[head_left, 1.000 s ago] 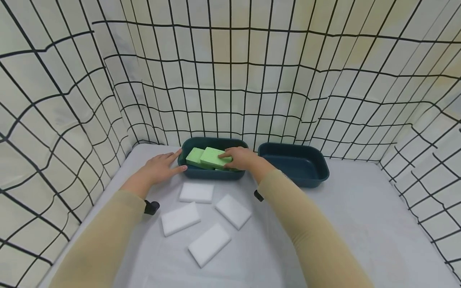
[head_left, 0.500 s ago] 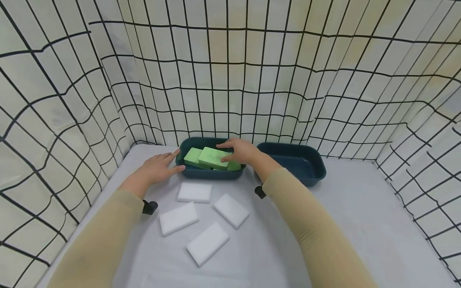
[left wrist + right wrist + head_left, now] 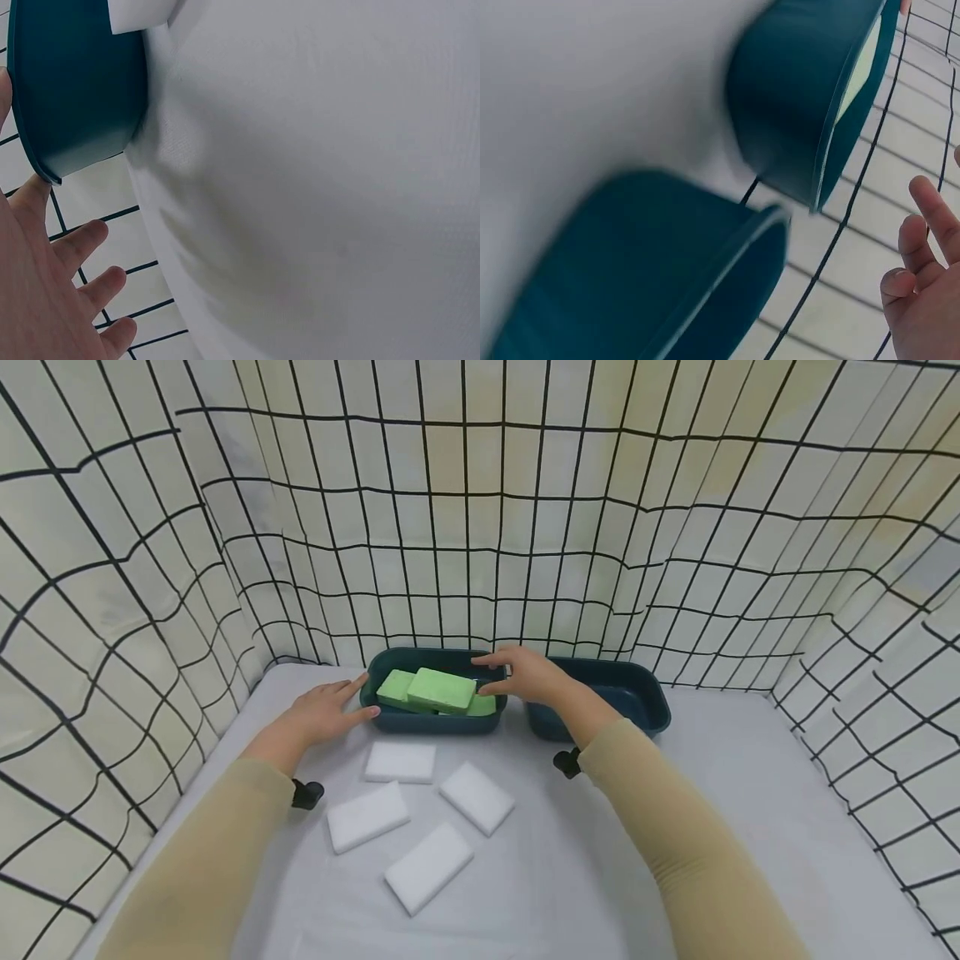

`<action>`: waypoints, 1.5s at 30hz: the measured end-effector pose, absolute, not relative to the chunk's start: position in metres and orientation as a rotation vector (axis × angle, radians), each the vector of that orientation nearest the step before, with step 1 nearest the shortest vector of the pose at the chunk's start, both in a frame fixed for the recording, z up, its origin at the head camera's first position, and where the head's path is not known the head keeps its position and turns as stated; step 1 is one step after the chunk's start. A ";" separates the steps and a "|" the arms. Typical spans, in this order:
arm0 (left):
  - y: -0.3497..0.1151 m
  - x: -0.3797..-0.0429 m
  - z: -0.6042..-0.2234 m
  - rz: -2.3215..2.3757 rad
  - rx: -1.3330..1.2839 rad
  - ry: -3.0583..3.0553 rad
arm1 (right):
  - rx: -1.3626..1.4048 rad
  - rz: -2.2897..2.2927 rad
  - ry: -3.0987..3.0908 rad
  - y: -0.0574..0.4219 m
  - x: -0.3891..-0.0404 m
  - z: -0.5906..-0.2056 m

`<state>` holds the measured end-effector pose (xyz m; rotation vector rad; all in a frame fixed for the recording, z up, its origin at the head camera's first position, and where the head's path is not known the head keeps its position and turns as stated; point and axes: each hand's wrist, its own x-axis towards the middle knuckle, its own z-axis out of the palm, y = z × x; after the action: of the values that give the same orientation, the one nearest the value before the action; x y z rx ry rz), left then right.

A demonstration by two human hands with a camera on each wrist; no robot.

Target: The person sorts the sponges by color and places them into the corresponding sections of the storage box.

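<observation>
A dark teal bin [image 3: 438, 725] at the back holds green sponge-like blocks [image 3: 442, 690], one of them lying tilted across the others. At its left end my left hand [image 3: 318, 714] touches the rim with index finger and thumb, the other fingers spread, as the left wrist view shows beside the bin wall [image 3: 79, 90]. Over the bin's right end hovers my right hand [image 3: 528, 677], thumb and fingers apart, the thumb tip near the rightmost green block. In the right wrist view the right hand [image 3: 930, 292] has loosely bent fingers and holds nothing.
Right of the first bin stands a second teal bin [image 3: 658, 706], partly hidden behind my right forearm. Several white sponge-like blocks [image 3: 429, 868] lie on the white table in front. Black wire mesh [image 3: 480, 552] encloses the back and both sides.
My right hand has let go of the top green block and drawn back to the right, its fingers spreading. The left hand stays at the bin's rim.
</observation>
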<state>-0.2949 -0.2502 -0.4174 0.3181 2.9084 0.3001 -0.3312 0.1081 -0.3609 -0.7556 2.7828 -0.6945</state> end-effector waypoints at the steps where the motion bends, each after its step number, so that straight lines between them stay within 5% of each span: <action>1: -0.251 -0.295 -0.418 0.299 0.318 2.909 | -0.756 -0.699 2.784 0.113 -0.331 -0.361; 26: -0.257 -0.298 -0.424 0.297 0.331 2.917 | -0.393 -0.705 2.931 0.312 -0.291 -0.374; 45: -0.255 -0.297 -0.423 0.321 0.343 2.910 | -0.148 -0.773 2.899 0.356 -0.282 -0.413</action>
<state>-0.2970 -0.2547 -0.4230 0.3432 2.9104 0.3207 -0.2823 0.3558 -0.4135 -0.1479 2.8988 -0.7734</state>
